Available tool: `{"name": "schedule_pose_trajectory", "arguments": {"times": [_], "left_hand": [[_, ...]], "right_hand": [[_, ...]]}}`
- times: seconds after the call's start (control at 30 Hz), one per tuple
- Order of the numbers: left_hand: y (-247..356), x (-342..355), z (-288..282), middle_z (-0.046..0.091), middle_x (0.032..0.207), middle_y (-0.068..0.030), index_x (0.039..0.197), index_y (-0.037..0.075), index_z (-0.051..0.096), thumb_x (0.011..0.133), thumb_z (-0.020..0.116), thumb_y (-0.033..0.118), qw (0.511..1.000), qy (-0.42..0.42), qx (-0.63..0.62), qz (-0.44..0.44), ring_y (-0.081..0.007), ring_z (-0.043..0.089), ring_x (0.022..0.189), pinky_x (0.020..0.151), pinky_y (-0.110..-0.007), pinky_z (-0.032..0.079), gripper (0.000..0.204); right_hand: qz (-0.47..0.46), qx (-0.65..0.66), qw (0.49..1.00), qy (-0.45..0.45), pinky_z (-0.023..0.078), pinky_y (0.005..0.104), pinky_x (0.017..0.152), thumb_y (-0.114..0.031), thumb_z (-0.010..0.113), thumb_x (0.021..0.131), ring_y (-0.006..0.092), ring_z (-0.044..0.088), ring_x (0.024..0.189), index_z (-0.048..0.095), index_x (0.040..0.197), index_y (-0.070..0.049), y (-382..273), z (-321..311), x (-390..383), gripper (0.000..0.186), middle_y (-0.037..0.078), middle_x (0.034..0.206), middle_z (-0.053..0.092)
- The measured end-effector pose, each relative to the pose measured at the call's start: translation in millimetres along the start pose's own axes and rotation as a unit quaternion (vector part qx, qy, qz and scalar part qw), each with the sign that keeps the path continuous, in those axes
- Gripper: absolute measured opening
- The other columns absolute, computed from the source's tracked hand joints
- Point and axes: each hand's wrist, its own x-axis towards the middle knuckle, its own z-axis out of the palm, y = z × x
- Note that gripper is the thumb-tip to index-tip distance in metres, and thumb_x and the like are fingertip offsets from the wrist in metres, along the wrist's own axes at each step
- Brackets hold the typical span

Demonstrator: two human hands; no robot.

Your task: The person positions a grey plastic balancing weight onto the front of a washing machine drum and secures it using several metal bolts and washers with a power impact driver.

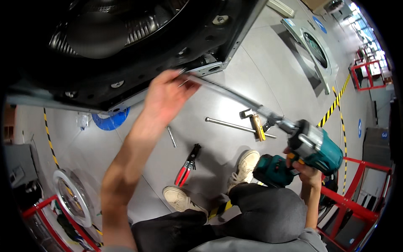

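My right hand [308, 173] grips a teal cordless impact wrench [317, 147] by its handle, with the battery toward my knee. From its nose a long metal extension bar [228, 93] points up and left to the lower front edge of an opened washing machine [168, 63]. My left hand [168, 94] is closed around the far end of the bar, right at the machine's metal lower rail [208, 68]. Its fingertips are slightly blurred, and the tip of the bar is hidden there.
On the grey floor lie red-handled pliers [184, 168], a short metal rod [171, 136], a long bar [235, 126] and a wood-handled hammer [257, 126]. A washer front panel [308, 50] leans at the upper right. A round door [73, 197] stands left, with red carts [357, 197] beyond.
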Motion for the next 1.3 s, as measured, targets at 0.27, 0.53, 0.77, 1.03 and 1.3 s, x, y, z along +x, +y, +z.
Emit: {"name": "schedule_pose_trajectory", "arguments": {"times": [0.27, 0.53, 0.77, 1.03, 1.3], "left_hand": [[-71, 78, 99, 0.061, 0.110, -0.0148, 0.108, 0.002, 0.054, 0.096, 0.051, 0.016, 0.994, -0.096, 0.043, 0.011, -0.0258, 0.057, 0.106, 0.096, -0.040, 0.047, 0.019], [-51, 94, 91, 0.062, 0.111, -0.0151, 0.115, 0.000, 0.054, 0.097, 0.050, 0.015, 0.985, -0.053, 0.144, 0.077, -0.0262, 0.062, 0.099, 0.088, -0.040, 0.052, 0.024], [-47, 110, 90, 0.062, 0.110, -0.0154, 0.116, 0.001, 0.054, 0.096, 0.051, 0.016, 0.981, -0.063, 0.157, 0.092, -0.0249, 0.062, 0.096, 0.084, -0.037, 0.053, 0.025], [-40, 110, 89, 0.062, 0.109, -0.0168, 0.114, 0.001, 0.053, 0.097, 0.049, 0.018, 0.976, -0.078, 0.180, 0.090, -0.0242, 0.063, 0.096, 0.085, -0.036, 0.053, 0.024], [-52, 97, 65, 0.061, 0.111, -0.0180, 0.113, 0.001, 0.052, 0.100, 0.039, 0.035, 0.966, -0.093, 0.239, 0.036, -0.0276, 0.062, 0.097, 0.086, -0.038, 0.052, 0.039]], "right_hand": [[-0.122, -0.070, 0.972, 0.188, 0.046, 0.0245, 0.062, -0.022, 0.075, 0.076, 0.0138, 0.058, 0.074, 0.052, 0.120, -0.002, 31, 0, -27, 0.053, 0.009, 0.101, 0.062], [-0.177, -0.442, 0.874, 0.101, 0.046, 0.0287, 0.079, 0.000, 0.067, 0.078, 0.0138, 0.059, 0.085, 0.056, 0.117, -0.002, 71, 4, 8, 0.040, 0.005, 0.092, 0.063], [-0.171, -0.446, 0.875, 0.082, 0.047, 0.0290, 0.078, 0.001, 0.064, 0.079, 0.0143, 0.059, 0.084, 0.056, 0.117, -0.002, 59, 16, 24, 0.040, 0.004, 0.091, 0.062], [-0.052, -0.326, 0.937, 0.111, 0.049, 0.0325, 0.076, -0.008, 0.067, 0.080, 0.0203, 0.063, 0.087, 0.057, 0.116, -0.006, 100, 12, 10, 0.037, 0.006, 0.095, 0.064], [-0.085, -0.388, 0.904, 0.158, 0.050, 0.0380, 0.066, -0.016, 0.067, 0.081, 0.0283, 0.063, 0.078, 0.063, 0.102, -0.009, 87, 30, 11, 0.023, 0.011, 0.088, 0.065]]}}
